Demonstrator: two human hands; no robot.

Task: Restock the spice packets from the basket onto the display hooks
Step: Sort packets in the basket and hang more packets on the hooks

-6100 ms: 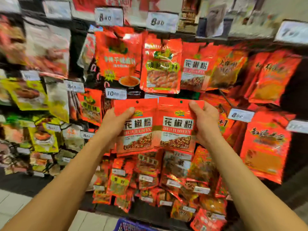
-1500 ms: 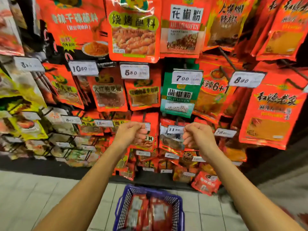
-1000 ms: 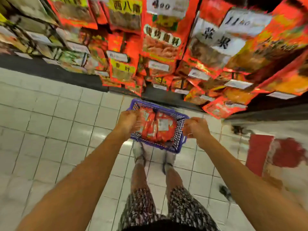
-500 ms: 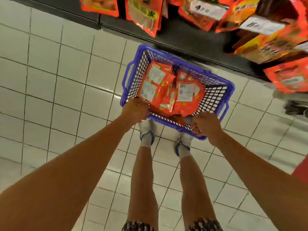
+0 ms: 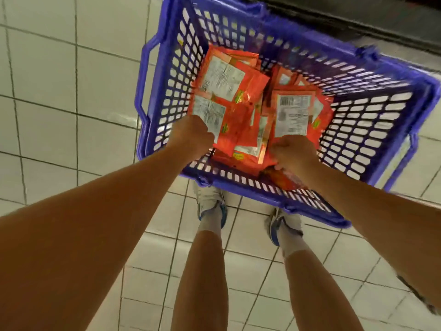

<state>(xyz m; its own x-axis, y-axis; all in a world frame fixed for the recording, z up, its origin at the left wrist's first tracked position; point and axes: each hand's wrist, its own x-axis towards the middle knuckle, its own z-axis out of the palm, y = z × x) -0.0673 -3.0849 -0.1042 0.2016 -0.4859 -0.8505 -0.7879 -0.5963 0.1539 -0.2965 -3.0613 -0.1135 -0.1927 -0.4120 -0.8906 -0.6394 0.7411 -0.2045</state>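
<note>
A blue plastic basket [image 5: 167, 91] stands on the tiled floor in front of my feet. Several orange-red spice packets [image 5: 241, 108] lie in it, most with their white back labels up. My left hand [image 5: 191, 136] is inside the basket, closed on the lower corner of a left-side packet [image 5: 210, 113]. My right hand [image 5: 294, 151] is curled around the lower edge of a right-side packet [image 5: 292, 113], its fingers tucked under it. The display hooks are out of view.
The dark base of the display shelf [image 5: 358, 17] runs along the top right, just behind the basket. Pale floor tiles [image 5: 71, 91] surround it. My two shoes [image 5: 211, 207] stand right at the basket's near rim.
I have bent down from the display to the basket. Both hands, which were at the near rim half a second ago, have gone in and closed on packets.
</note>
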